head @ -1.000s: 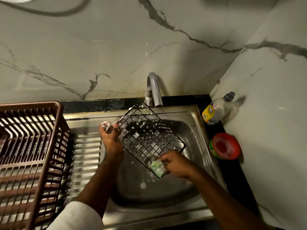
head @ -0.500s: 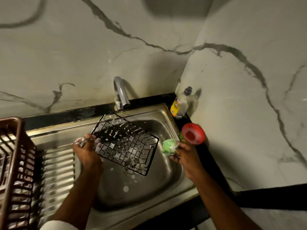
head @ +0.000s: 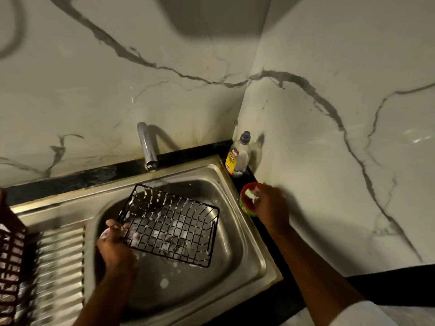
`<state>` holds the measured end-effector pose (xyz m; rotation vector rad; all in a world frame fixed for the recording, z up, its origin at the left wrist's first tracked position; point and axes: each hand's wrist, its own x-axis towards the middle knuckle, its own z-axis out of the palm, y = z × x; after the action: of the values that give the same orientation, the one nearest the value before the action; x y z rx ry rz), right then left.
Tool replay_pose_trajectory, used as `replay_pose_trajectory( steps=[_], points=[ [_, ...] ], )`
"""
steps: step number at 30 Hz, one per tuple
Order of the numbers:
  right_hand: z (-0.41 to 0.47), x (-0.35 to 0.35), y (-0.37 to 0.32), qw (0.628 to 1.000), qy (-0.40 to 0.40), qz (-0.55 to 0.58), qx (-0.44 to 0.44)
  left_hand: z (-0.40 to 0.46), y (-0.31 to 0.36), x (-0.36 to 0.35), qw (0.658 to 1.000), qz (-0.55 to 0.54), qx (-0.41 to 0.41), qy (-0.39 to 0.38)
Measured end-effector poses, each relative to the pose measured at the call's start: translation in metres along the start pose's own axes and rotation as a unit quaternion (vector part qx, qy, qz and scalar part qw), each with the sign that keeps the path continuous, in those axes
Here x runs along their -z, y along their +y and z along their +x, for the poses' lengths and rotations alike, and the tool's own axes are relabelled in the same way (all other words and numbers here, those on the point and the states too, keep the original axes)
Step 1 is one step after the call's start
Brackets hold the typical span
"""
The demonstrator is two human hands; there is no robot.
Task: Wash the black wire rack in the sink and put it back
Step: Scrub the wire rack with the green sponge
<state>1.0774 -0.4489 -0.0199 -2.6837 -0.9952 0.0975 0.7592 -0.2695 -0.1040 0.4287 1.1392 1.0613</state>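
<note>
Marble-veined walls meet in a corner above the steel sink, its tap at the back edge. Held over the basin, the black wire rack is flecked with suds; the left hand grips its near-left corner, fingers curled round the wire. On the dark counter to the right, the right hand pinches a green sponge inside a red tub. Behind the tub stands a soap bottle.

wire rack 1 | sponge 1 | bottle 1 | tub 1 | hands 2
</note>
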Motion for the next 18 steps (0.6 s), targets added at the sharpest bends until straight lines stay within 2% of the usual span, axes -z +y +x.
replay_pose_trajectory(
  steps=[2, 4, 8, 9, 10, 11, 12, 13, 15, 18],
  points=[
    [0.006, -0.012, 0.005, 0.997, -0.074, 0.000, -0.001, -0.005, -0.003, 0.000, 1.000, -0.009, 0.014, 0.010],
    [0.007, -0.013, 0.008, 0.995, -0.092, 0.040, -0.013, -0.009, -0.005, 0.003, 0.999, -0.028, 0.020, 0.020],
    [-0.018, 0.002, -0.009, 0.993, 0.039, 0.099, 0.060, -0.026, -0.004, 0.003, 0.997, -0.051, 0.043, 0.029],
    [-0.030, 0.004, -0.019, 0.988, 0.037, 0.125, 0.078, -0.032, -0.005, 0.002, 0.997, -0.055, 0.041, 0.046],
    [-0.044, 0.004, -0.030, 0.984, -0.024, 0.161, 0.069, -0.032, -0.009, 0.007, 0.996, -0.059, 0.036, 0.060],
    [-0.053, -0.005, -0.037, 0.974, -0.118, 0.189, 0.041, -0.037, -0.012, 0.009, 0.994, -0.070, 0.032, 0.076],
    [-0.061, -0.015, -0.044, 0.958, -0.213, 0.190, 0.007, -0.038, -0.018, 0.015, 0.992, -0.076, 0.036, 0.093],
    [-0.066, -0.030, -0.047, 0.944, -0.275, 0.183, -0.005, -0.044, -0.020, 0.019, 0.990, -0.079, 0.046, 0.105],
    [-0.070, -0.058, -0.052, 0.925, -0.328, 0.188, -0.022, -0.051, -0.027, 0.027, 0.990, -0.066, 0.067, 0.110],
    [-0.059, -0.070, -0.066, 0.918, -0.332, 0.212, -0.042, -0.062, -0.034, 0.037, 0.993, -0.013, 0.071, 0.095]
  ],
)
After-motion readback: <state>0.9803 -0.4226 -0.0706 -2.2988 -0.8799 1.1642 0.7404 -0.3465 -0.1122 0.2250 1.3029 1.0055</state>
